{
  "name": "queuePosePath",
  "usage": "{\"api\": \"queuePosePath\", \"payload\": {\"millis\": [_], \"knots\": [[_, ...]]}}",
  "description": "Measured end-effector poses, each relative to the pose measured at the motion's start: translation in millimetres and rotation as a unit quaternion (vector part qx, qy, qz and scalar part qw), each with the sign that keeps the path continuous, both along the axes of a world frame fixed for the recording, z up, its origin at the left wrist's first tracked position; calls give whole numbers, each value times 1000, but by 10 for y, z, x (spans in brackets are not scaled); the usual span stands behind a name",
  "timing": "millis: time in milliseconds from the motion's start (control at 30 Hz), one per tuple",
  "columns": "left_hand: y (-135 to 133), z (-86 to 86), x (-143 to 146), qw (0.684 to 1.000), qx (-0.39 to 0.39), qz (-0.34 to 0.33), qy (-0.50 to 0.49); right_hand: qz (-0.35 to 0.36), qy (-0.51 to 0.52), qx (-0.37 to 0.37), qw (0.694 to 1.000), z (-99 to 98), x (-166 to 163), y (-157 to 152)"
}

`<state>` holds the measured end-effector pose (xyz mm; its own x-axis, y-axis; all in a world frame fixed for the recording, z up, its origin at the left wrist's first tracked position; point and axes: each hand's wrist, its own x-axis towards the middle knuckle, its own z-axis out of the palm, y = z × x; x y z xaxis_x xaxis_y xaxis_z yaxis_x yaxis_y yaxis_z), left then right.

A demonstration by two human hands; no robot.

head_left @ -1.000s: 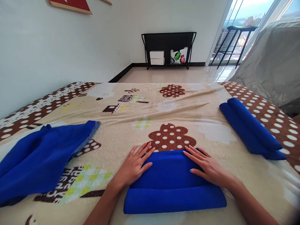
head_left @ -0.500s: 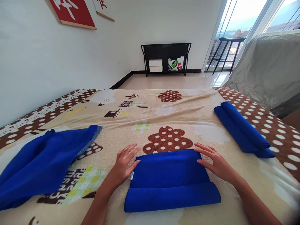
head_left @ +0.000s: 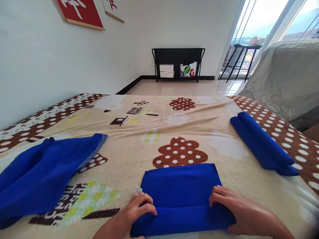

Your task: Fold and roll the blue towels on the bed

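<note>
A blue towel [head_left: 180, 186] lies partly rolled on the patterned blanket [head_left: 159, 132] right in front of me. The rolled part is at its near edge. My left hand [head_left: 129, 217] grips the left end of the roll with its fingers curled over it. At the right end my right hand [head_left: 239, 212] is wrapped over the roll the same way. A small white tag [head_left: 137, 190] sticks out at the towel's left edge, just above my left fingers.
Several loose blue towels [head_left: 42, 172] lie spread at the left. Two rolled blue towels [head_left: 264, 142] rest at the right. Beyond the bed there is a black rack [head_left: 178, 63] by the wall, a black stool [head_left: 240, 58] and grey-covered furniture [head_left: 284, 79].
Both hands have drawn back from the flat part of the towel to its near rolled edge and closed over the ends of the roll. The camera view has tilted up slightly.
</note>
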<state>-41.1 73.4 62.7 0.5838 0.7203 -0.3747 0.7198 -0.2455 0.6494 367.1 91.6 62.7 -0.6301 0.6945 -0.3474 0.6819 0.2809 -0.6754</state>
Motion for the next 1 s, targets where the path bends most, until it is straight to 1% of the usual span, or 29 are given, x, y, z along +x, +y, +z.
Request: {"api": "queuePosePath", "payload": {"millis": [133,333,467,600,667,767,867,933,1000], "knots": [[20,-47,-95,999,32,-2,-6,-8,7,1,1000,-20,58,21],[39,-116,-113,992,96,83,2,-33,-7,3,999,-21,147,39],[32,-136,-118,985,129,108,-26,-30,-9,7,999,-55,215,55],[44,-186,-169,978,150,132,-52,-84,-22,3,996,-108,264,75],[67,-220,-189,972,179,142,-49,-108,-24,17,994,-128,263,95],[123,-274,-201,958,252,130,-32,-106,-19,69,992,-145,247,144],[187,-314,-186,936,337,106,-14,-90,-16,151,984,-164,221,185],[204,-324,-139,917,386,100,-9,-85,-18,221,971,-184,158,177],[181,-320,-37,895,434,102,-6,-80,-8,311,947,-211,21,123]]}}
